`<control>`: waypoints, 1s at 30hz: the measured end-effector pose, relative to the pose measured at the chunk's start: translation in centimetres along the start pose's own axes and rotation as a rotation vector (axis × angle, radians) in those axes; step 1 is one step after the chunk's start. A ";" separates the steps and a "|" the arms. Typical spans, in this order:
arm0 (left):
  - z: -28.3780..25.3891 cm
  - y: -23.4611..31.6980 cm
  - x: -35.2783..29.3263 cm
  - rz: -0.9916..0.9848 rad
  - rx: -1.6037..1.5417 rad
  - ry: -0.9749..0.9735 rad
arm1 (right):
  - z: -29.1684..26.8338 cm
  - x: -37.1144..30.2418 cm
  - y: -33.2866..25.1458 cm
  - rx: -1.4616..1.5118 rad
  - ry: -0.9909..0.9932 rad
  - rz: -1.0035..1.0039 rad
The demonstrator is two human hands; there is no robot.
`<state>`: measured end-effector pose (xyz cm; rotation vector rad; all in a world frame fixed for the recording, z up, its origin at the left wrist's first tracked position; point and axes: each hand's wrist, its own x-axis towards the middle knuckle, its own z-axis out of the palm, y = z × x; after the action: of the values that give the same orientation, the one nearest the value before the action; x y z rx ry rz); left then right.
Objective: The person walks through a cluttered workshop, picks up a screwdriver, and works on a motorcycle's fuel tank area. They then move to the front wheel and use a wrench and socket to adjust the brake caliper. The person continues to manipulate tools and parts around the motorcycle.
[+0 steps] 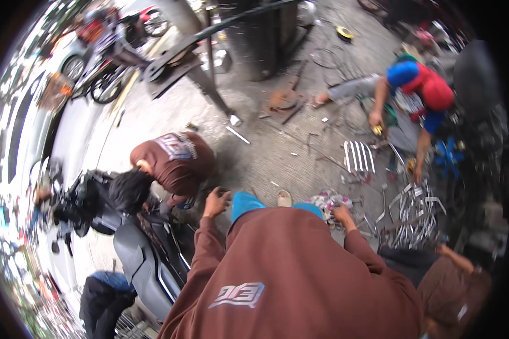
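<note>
Cloth of crumpled white fabric with pink and dark patches (324, 199) is lying right of the beige sandal (284, 195), its folds bunching unevenly. Farther right of the sandal, the bare right hand (341, 213) is reaching forward from a brown sleeve (361, 246), overlapping the cloth's near side; whether it is gripping cannot be told. Left of the sandal, the bare left hand (216, 201) is hovering, fingers loosely bent and parted. The cloth's longer axis is seemingly running sideways; its pointing direction is unclear.
</note>
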<state>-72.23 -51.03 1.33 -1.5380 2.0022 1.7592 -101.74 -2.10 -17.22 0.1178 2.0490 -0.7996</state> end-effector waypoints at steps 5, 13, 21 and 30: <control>-2.2 0.5 3.9 -0.035 0.011 -0.044 | 2.5 6.1 -4.6 -0.133 -0.076 -0.195; -10.6 -1.8 8.5 -0.120 -0.225 0.023 | 9.9 8.9 -21.3 -0.436 -0.112 -0.394; -18.2 -3.1 16.5 -0.059 -0.282 0.078 | 14.9 7.8 -40.1 -0.108 -0.037 -0.481; -13.3 18.5 23.9 0.475 0.276 -0.062 | 9.8 8.4 -37.3 -0.179 0.278 -0.244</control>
<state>-89.78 -78.79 4.46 -0.9712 2.6006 1.5347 -113.48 -38.86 -9.12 -0.1319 2.4217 -0.7761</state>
